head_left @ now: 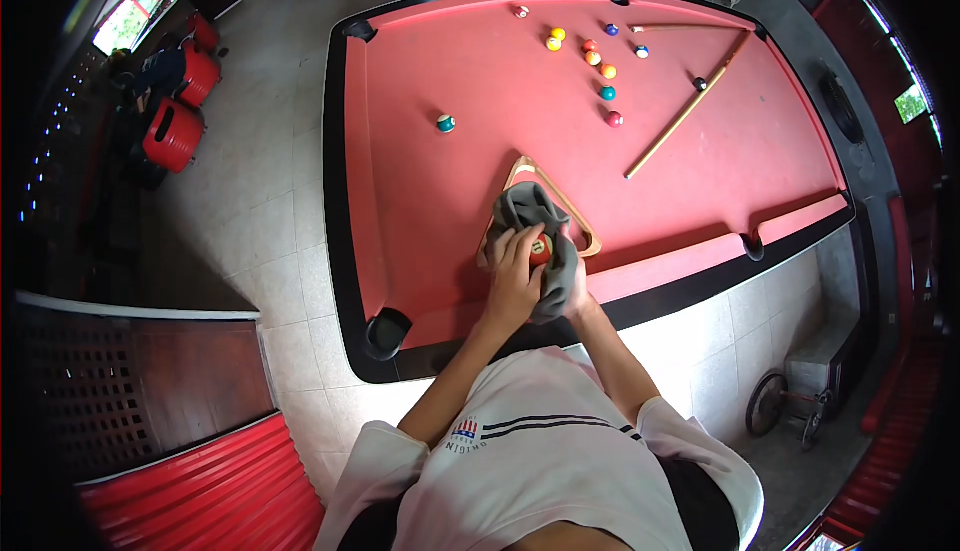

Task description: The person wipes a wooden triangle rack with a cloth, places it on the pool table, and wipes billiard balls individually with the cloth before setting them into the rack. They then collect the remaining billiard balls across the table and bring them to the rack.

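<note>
A grey cloth (528, 205) is bunched around a red-and-white pool ball (541, 248) above the near part of the pool table. My left hand (514, 269) has its fingers on the ball from the left side. On the right, my right hand (576, 281) grips the cloth around the ball, its fingers partly hidden by the fabric. Beneath the cloth and my hands, a wooden triangle rack (571, 194) lies on the red felt, partly covered from view. A green-and-white striped ball (446, 123) rests on the felt to the left of the rack.
Several balls, among them a dark red one (615, 119) and a black one (700, 84), lie towards the table's far side. Two cues (665, 138) (690, 28) lie there too. A corner pocket (387, 333) is at the near left, and a side pocket (752, 244) at the right.
</note>
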A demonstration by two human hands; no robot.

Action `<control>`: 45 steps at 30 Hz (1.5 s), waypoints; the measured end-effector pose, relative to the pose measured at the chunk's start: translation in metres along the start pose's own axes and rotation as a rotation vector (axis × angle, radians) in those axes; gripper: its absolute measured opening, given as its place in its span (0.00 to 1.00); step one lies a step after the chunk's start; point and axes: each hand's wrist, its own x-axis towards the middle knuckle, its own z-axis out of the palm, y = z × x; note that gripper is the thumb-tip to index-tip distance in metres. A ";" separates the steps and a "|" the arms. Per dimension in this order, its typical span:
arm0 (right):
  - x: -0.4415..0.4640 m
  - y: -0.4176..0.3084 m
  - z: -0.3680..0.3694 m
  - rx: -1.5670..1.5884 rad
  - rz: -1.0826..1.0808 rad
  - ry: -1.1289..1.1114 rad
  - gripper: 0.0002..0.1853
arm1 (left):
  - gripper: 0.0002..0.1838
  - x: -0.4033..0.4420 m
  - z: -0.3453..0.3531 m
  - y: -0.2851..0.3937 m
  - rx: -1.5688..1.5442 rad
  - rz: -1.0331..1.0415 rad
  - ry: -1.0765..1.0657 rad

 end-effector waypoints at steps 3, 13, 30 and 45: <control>0.015 -0.007 -0.014 0.121 -0.001 -0.086 0.32 | 0.30 -0.005 0.016 -0.007 -0.054 0.040 -0.003; 0.013 -0.007 0.015 -0.168 -0.096 0.267 0.29 | 0.22 0.000 0.011 -0.010 -0.101 0.011 0.023; 0.012 0.011 -0.004 -1.458 -0.572 0.190 0.16 | 0.19 0.001 0.017 -0.058 -0.914 -0.633 -0.062; 0.010 -0.008 -0.031 -0.407 0.171 0.335 0.22 | 0.18 0.004 -0.003 -0.013 0.039 -0.147 -0.077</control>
